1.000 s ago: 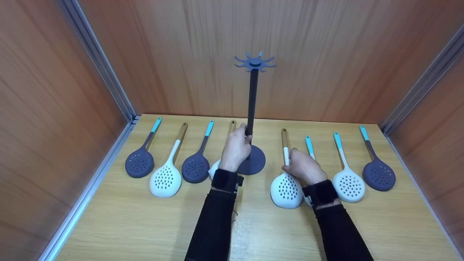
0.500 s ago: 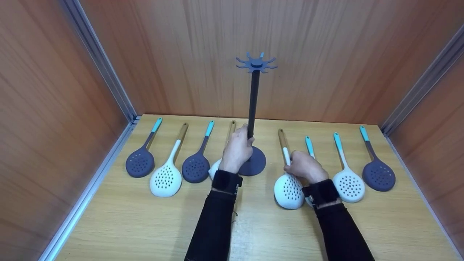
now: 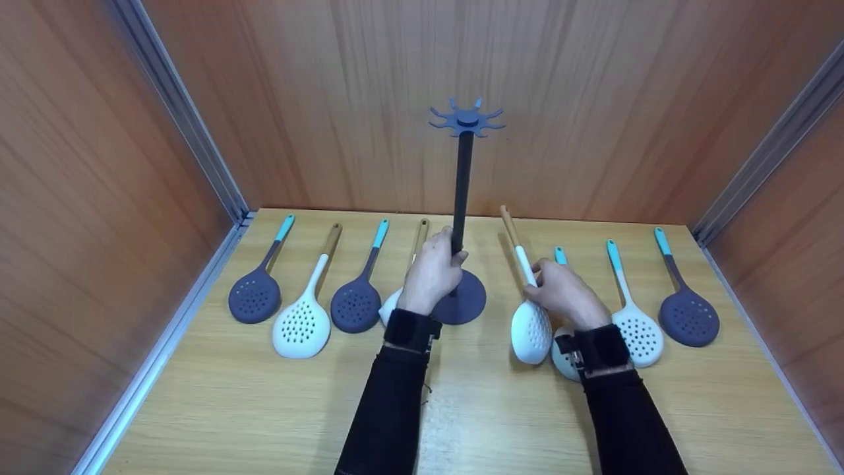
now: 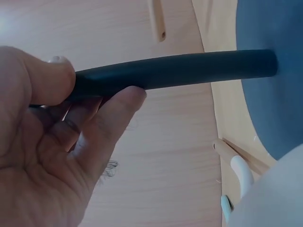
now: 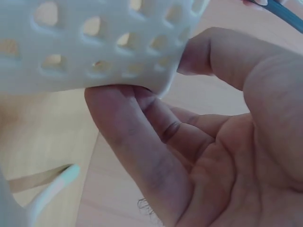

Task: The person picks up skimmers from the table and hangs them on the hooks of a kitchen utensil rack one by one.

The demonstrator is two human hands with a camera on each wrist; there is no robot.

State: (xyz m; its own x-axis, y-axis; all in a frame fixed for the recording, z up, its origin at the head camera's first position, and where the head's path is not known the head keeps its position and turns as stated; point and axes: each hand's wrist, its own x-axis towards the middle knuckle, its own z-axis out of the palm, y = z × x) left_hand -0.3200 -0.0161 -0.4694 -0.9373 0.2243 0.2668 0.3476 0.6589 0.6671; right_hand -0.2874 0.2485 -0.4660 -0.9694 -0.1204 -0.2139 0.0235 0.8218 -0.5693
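Note:
My left hand (image 3: pixel 432 274) grips the lower part of the black pole of a utensil stand (image 3: pixel 463 185), which has a ring of hooks on top and a round dark base. In the left wrist view the thumb and fingers wrap the pole (image 4: pixel 189 71). My right hand (image 3: pixel 568 293) pinches a white skimmer (image 3: pixel 531 333) with a wooden handle end, low on its neck. Its handle tilts up and away, raised over the table, with a shadow beneath. The right wrist view has its perforated head (image 5: pixel 94 75) close up, thumb and fingers at the edge.
Left of the stand lie a dark skimmer (image 3: pixel 254 295), a white one (image 3: pixel 301 328), another dark one (image 3: pixel 356 305) and a partly hidden white one (image 3: pixel 390 307). On the right are two white skimmers (image 3: pixel 636 336) and a dark one (image 3: pixel 690 318). Wooden panels (image 3: pixel 316 99) enclose the table.
My right hand has lifted the white skimmer, its handle end rising and swinging toward the stand. The stand has shifted slightly toward me, still in my left hand.

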